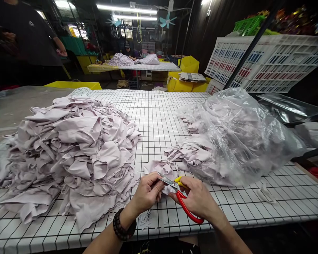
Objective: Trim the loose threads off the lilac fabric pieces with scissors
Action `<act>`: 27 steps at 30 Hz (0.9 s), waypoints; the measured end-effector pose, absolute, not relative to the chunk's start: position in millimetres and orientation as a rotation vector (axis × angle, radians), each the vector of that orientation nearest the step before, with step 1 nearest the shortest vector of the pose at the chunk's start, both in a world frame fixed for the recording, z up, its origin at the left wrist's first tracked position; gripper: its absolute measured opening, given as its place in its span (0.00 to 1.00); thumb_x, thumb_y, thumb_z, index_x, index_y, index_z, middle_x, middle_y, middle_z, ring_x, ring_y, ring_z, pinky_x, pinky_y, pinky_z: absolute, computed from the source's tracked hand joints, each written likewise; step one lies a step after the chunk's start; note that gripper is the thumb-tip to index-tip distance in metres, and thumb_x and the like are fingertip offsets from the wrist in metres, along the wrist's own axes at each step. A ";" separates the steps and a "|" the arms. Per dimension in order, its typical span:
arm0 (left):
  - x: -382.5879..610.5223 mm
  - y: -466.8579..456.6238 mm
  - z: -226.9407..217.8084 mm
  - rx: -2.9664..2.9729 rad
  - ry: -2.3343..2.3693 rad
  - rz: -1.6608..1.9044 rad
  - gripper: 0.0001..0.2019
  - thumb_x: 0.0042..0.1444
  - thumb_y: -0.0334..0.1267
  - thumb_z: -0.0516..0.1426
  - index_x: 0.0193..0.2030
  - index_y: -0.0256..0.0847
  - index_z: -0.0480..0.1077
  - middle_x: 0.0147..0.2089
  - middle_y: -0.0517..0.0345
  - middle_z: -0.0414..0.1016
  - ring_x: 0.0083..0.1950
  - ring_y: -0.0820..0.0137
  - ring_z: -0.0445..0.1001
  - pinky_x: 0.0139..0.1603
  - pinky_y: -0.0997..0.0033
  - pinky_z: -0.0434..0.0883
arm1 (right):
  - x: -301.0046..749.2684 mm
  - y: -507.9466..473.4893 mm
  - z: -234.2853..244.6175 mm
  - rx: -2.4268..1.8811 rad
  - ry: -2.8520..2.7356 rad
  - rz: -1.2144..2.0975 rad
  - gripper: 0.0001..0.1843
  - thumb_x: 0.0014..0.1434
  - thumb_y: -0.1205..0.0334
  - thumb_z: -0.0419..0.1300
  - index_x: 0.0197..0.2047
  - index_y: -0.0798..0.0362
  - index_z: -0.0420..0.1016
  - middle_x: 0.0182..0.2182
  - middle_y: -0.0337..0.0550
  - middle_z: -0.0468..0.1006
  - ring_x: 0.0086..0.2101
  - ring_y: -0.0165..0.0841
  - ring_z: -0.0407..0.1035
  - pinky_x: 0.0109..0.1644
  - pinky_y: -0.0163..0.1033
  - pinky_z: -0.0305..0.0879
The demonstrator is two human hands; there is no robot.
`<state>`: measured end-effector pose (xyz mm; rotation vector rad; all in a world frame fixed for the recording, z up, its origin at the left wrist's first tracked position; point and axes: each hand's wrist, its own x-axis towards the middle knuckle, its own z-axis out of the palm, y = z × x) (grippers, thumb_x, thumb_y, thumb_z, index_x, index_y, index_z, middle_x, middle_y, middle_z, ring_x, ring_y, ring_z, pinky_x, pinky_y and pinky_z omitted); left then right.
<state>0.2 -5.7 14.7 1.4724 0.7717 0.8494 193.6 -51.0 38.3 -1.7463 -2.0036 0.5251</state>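
My right hand (198, 197) is closed around scissors (185, 207) with a red handle loop. Something yellow (180, 181) shows by its fingers; whether it is handle or finger wrap I cannot tell. The metal blades point left, their tips reaching the fingertips of my left hand (149, 192). That hand, with a dark beaded bracelet on the wrist, pinches a pale lilac garment piece (164, 167) above the table. The exact spot between the fingers is hidden. Small cut scraps (145, 219) lie on the table below.
A large heap of pale lilac garments (79, 141) covers the left of the grid-patterned table (153, 116). Clear plastic (243, 134) covers more garments at right. White crates (256, 63) stand behind it. A person (31, 38) stands back left; another sits at a far table (159, 66).
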 end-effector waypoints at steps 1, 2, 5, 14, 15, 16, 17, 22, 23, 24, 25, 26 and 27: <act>0.3 -5.9 14.4 1.463 0.768 0.848 0.12 0.60 0.43 0.53 0.31 0.37 0.68 0.29 0.60 0.64 0.18 0.80 0.64 0.17 0.79 0.62 | 193.6 -51.3 37.4 -1.741 -2.003 0.518 0.17 0.51 0.51 0.62 0.23 0.50 0.59 0.21 0.36 0.68 0.23 0.29 0.58 0.26 0.35 0.49; 0.3 -6.1 14.1 1.454 0.767 0.846 0.12 0.60 0.43 0.53 0.31 0.36 0.67 0.29 0.60 0.64 0.18 0.80 0.64 0.17 0.80 0.62 | 193.7 -51.5 36.5 -1.734 -2.001 0.510 0.17 0.51 0.51 0.61 0.22 0.50 0.59 0.21 0.36 0.67 0.23 0.29 0.58 0.26 0.35 0.49; 0.1 -6.2 12.4 1.428 0.770 0.841 0.13 0.60 0.44 0.53 0.30 0.36 0.67 0.28 0.60 0.64 0.17 0.80 0.64 0.17 0.80 0.61 | 194.0 -51.8 34.5 -1.716 -1.994 0.504 0.18 0.50 0.51 0.62 0.21 0.50 0.58 0.20 0.36 0.66 0.22 0.28 0.56 0.25 0.35 0.48; -0.5 -6.3 10.6 1.363 0.757 0.811 0.14 0.59 0.45 0.54 0.32 0.35 0.68 0.28 0.60 0.64 0.17 0.80 0.65 0.16 0.80 0.61 | 194.4 -51.2 31.0 -1.706 -2.011 0.512 0.21 0.51 0.51 0.61 0.20 0.51 0.54 0.17 0.33 0.62 0.20 0.27 0.52 0.25 0.34 0.46; -0.7 -6.5 11.2 1.356 0.760 0.805 0.14 0.59 0.45 0.54 0.32 0.35 0.68 0.29 0.60 0.64 0.17 0.80 0.65 0.16 0.80 0.61 | 194.6 -51.1 30.1 -1.701 -2.013 0.513 0.21 0.51 0.51 0.61 0.20 0.51 0.53 0.17 0.33 0.61 0.20 0.27 0.52 0.25 0.34 0.46; -1.0 -6.7 11.8 1.347 0.763 0.800 0.15 0.59 0.46 0.54 0.32 0.34 0.69 0.29 0.60 0.65 0.17 0.80 0.65 0.16 0.80 0.62 | 194.8 -51.0 29.0 -1.694 -2.012 0.518 0.21 0.51 0.51 0.61 0.20 0.51 0.53 0.17 0.33 0.61 0.20 0.26 0.52 0.25 0.34 0.46; -1.3 -6.9 12.4 1.338 0.765 0.797 0.15 0.59 0.46 0.54 0.32 0.34 0.69 0.29 0.60 0.65 0.17 0.81 0.64 0.16 0.80 0.61 | 194.8 -51.0 27.7 -1.689 -2.007 0.524 0.22 0.51 0.51 0.61 0.19 0.51 0.53 0.17 0.33 0.60 0.20 0.26 0.51 0.25 0.34 0.46; -2.4 -7.4 11.0 1.282 0.766 0.784 0.16 0.57 0.48 0.55 0.33 0.34 0.69 0.29 0.58 0.67 0.17 0.81 0.64 0.15 0.81 0.61 | 190.9 -51.7 21.0 -1.661 -1.974 0.544 0.23 0.50 0.51 0.61 0.18 0.51 0.52 0.16 0.32 0.58 0.19 0.25 0.49 0.24 0.34 0.44; -2.5 -7.5 9.9 1.270 0.765 0.779 0.17 0.57 0.49 0.55 0.33 0.34 0.69 0.30 0.58 0.68 0.17 0.81 0.64 0.15 0.81 0.61 | 189.9 -51.9 20.1 -1.650 -1.969 0.558 0.23 0.50 0.51 0.62 0.18 0.51 0.52 0.16 0.32 0.57 0.19 0.25 0.49 0.24 0.34 0.43; -2.6 -7.6 8.7 1.259 0.761 0.775 0.17 0.57 0.49 0.55 0.33 0.34 0.69 0.30 0.57 0.68 0.17 0.81 0.64 0.15 0.81 0.61 | 189.6 -52.1 19.3 -1.637 -1.962 0.584 0.24 0.50 0.51 0.62 0.18 0.51 0.52 0.16 0.32 0.57 0.20 0.25 0.49 0.24 0.34 0.44; -2.9 -7.9 7.6 1.249 0.757 0.771 0.16 0.57 0.49 0.55 0.33 0.34 0.68 0.30 0.57 0.69 0.17 0.81 0.64 0.16 0.80 0.61 | 190.3 -52.0 18.6 -1.622 -1.946 0.627 0.23 0.50 0.51 0.63 0.18 0.52 0.53 0.16 0.32 0.57 0.20 0.25 0.49 0.24 0.34 0.44; -3.6 -8.2 6.7 1.237 0.753 0.769 0.16 0.57 0.49 0.55 0.33 0.34 0.68 0.30 0.57 0.68 0.17 0.81 0.63 0.16 0.80 0.60 | 192.5 -51.5 17.8 -1.610 -1.920 0.692 0.23 0.50 0.51 0.63 0.19 0.52 0.53 0.16 0.32 0.57 0.20 0.26 0.50 0.24 0.34 0.45; -4.7 -8.6 6.2 1.223 0.746 0.767 0.16 0.57 0.49 0.55 0.33 0.34 0.68 0.30 0.57 0.68 0.18 0.80 0.63 0.17 0.80 0.61 | 196.3 -50.2 16.7 -1.603 -1.882 0.770 0.22 0.50 0.52 0.63 0.19 0.51 0.55 0.17 0.32 0.58 0.20 0.26 0.50 0.24 0.33 0.46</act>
